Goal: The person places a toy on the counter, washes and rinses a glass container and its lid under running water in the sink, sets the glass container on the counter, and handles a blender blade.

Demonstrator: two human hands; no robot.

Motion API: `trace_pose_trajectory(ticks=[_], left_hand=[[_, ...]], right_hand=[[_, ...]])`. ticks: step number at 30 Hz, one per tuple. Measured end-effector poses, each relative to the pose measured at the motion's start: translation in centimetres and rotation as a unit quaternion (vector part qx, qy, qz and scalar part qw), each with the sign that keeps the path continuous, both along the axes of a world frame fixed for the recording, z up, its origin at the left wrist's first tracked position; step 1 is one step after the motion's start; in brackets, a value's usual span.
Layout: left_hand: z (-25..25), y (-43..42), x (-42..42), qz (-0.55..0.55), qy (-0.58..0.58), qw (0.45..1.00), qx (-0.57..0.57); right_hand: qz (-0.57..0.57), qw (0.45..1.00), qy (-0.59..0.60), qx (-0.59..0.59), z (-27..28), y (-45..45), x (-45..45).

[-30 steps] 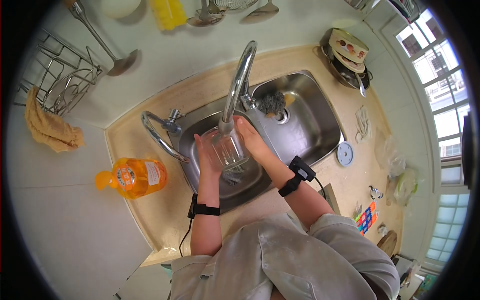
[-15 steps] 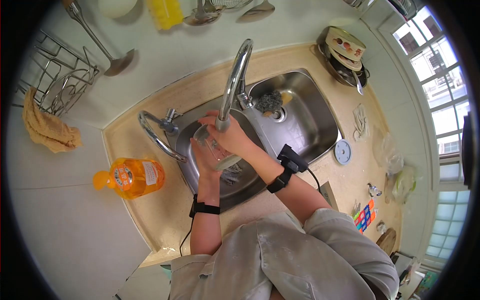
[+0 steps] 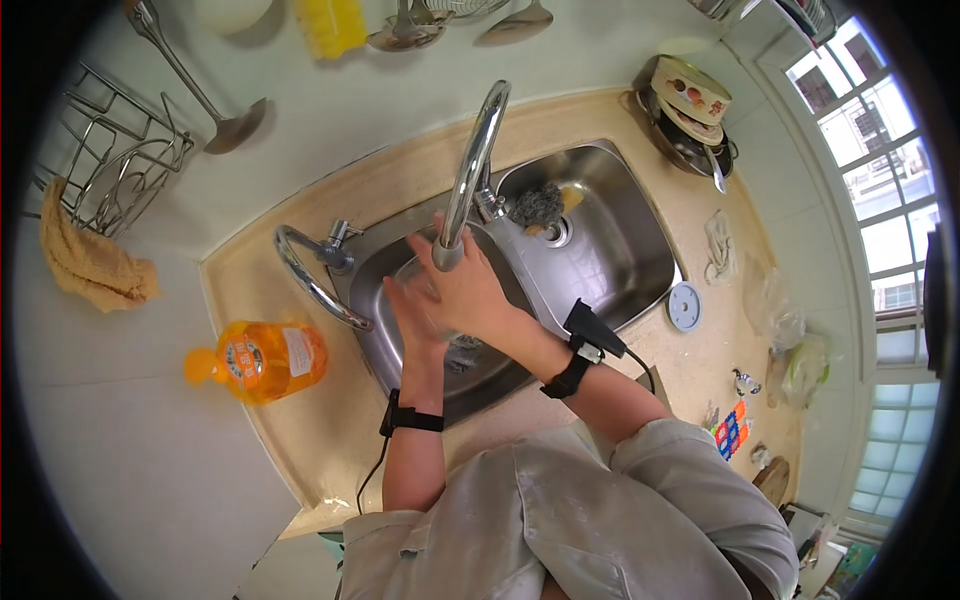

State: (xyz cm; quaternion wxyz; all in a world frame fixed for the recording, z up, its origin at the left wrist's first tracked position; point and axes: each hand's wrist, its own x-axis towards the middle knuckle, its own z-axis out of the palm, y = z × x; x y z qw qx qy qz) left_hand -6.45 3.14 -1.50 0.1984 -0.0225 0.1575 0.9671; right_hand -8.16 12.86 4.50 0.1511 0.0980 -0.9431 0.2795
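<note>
Under the curved tap (image 3: 470, 170), over the left sink basin, both my hands are around a clear glass container (image 3: 412, 266), which they mostly hide. My left hand (image 3: 415, 312) supports its near left side, fingers pointing up. My right hand (image 3: 468, 290) lies across it from the right with fingers spread over the glass; the tap's spout covers part of this hand. A grey crumpled cloth or scrubber (image 3: 460, 355) shows below them in the left basin (image 3: 478, 398).
A second small tap (image 3: 315, 270) arches over the basin's left edge. An orange soap bottle (image 3: 270, 360) lies left on the counter. The right basin (image 3: 625, 245) holds a steel-wool scrubber (image 3: 538, 205). Right are a grey drain disc (image 3: 684, 306) and stacked pans (image 3: 685, 140).
My right hand has moved down over the glass container and spread its fingers, covering more of it. My left hand stays beside the glass, nearly in place.
</note>
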Motion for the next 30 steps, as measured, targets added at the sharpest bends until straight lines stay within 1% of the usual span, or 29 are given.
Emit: trace_pose_trajectory(ticks=[2, 3, 4, 5, 6, 7, 8, 9, 10, 11, 12, 13, 14, 15, 16, 17, 18, 19, 20, 21, 22, 23, 24, 25, 26, 27, 29, 30], left_hand=[[-1.3, 0.0, -0.1, 0.007, -0.023, 1.000, -0.017], [-1.9, -0.1, 0.2, 0.014, -0.046, 0.998, -0.036], [-1.2, -0.1, 0.6, 0.015, -0.048, 0.998, -0.037], [0.3, 0.1, 0.9, 0.027, -0.120, 0.991, -0.049], [1.3, 0.2, 0.8, 0.037, -0.190, 0.979, -0.060], [1.2, 0.2, 0.7, 0.037, -0.188, 0.980, -0.059], [1.0, 0.2, 0.6, 0.038, -0.164, 0.984, -0.052], [0.9, 0.1, 0.5, 0.040, -0.142, 0.988, -0.046], [1.3, 0.1, 0.2, 0.042, -0.141, 0.988, -0.046], [1.9, 0.3, -0.1, 0.038, -0.200, 0.977, -0.058], [2.2, 0.4, -0.4, 0.033, -0.258, 0.963, -0.070], [2.0, 0.5, -0.5, 0.032, -0.259, 0.963, -0.071], [1.5, 0.5, -0.5, 0.035, -0.204, 0.975, -0.084], [0.9, 0.4, -0.7, 0.038, -0.148, 0.984, -0.096], [-0.4, 0.4, -1.1, 0.037, -0.148, 0.984, -0.097], [-1.6, 0.4, -1.6, 0.068, -0.109, 0.985, -0.119], [-2.9, 0.5, -1.9, 0.097, -0.070, 0.983, -0.141], [-2.2, 0.6, -1.9, 0.096, -0.070, 0.983, -0.141], [-0.8, 0.8, -1.9, 0.129, -0.064, 0.973, -0.182], [0.1, 1.0, -1.9, 0.161, -0.057, 0.960, -0.222], [0.0, 0.8, -2.2, 0.161, -0.056, 0.960, -0.222], [0.0, 0.4, -2.5, 0.142, -0.064, 0.967, -0.199], [-0.1, 0.1, -2.6, 0.124, -0.072, 0.974, -0.176], [0.3, 0.0, -2.5, 0.125, -0.072, 0.974, -0.177], [0.8, -0.1, -2.3, 0.120, -0.096, 0.975, -0.162], [1.2, -0.2, -2.2, 0.113, -0.120, 0.975, -0.146], [1.8, 0.0, -1.8, 0.124, -0.117, 0.972, -0.160], [1.9, 0.2, -1.7, 0.134, -0.113, 0.969, -0.174]], right_hand=[[0.055, 0.993, 0.056, 0.084, 2.1, 0.1, 0.6], [0.056, 0.994, 0.053, 0.084, 1.7, 0.8, -0.1], [0.090, 0.978, -0.143, -0.121, 1.1, 1.8, -1.9], [0.117, 0.884, -0.324, -0.315, 0.2, 2.4, -3.0], [0.118, 0.885, -0.322, -0.315, -0.8, 2.7, -3.1], [0.094, 0.800, -0.346, -0.480, -2.3, 3.0, -3.0], [0.068, 0.686, -0.360, -0.629, -2.6, 3.1, -2.7], [0.069, 0.686, -0.360, -0.629, -3.0, 3.1, -2.3], [0.009, 0.659, -0.342, -0.670, -3.1, 3.0, -1.9], [-0.052, 0.627, -0.323, -0.707, -3.1, 3.0, -1.6], [-0.052, 0.627, -0.323, -0.707, -3.6, 3.4, -1.5], [-0.081, 0.580, -0.366, -0.724, -4.2, 4.0, -1.4], [-0.108, 0.529, -0.407, -0.736, -4.8, 4.4, -1.5], [-0.108, 0.529, -0.407, -0.737, -5.5, 4.6, -1.6], [-0.118, 0.512, -0.392, -0.756, -5.5, 4.5, -1.8], [-0.128, 0.493, -0.376, -0.774, -5.6, 4.4, -1.8], [-0.129, 0.492, -0.375, -0.775, -5.6, 4.2, -1.8], [-0.154, 0.475, -0.367, -0.785, -5.7, 4.0, -1.8], [-0.178, 0.458, -0.358, -0.794, -5.9, 3.8, -2.0], [-0.178, 0.457, -0.358, -0.795, -6.4, 3.5, -2.2], [-0.218, 0.460, -0.333, -0.794, -7.2, 3.2, -2.5], [-0.258, 0.461, -0.309, -0.791, -7.9, 3.1, -2.7], [-0.258, 0.461, -0.310, -0.791, -8.6, 3.2, -2.7], [-0.235, 0.485, -0.322, -0.778, -8.4, 3.3, -2.5], [-0.211, 0.509, -0.334, -0.765, -8.2, 3.3, -2.4], [-0.212, 0.508, -0.335, -0.765, -8.0, 3.4, -2.3], [-0.246, 0.581, -0.366, -0.684, -5.9, 3.3, -2.1], [-0.246, 0.582, -0.366, -0.684, -5.9, 3.3, -2.2]])
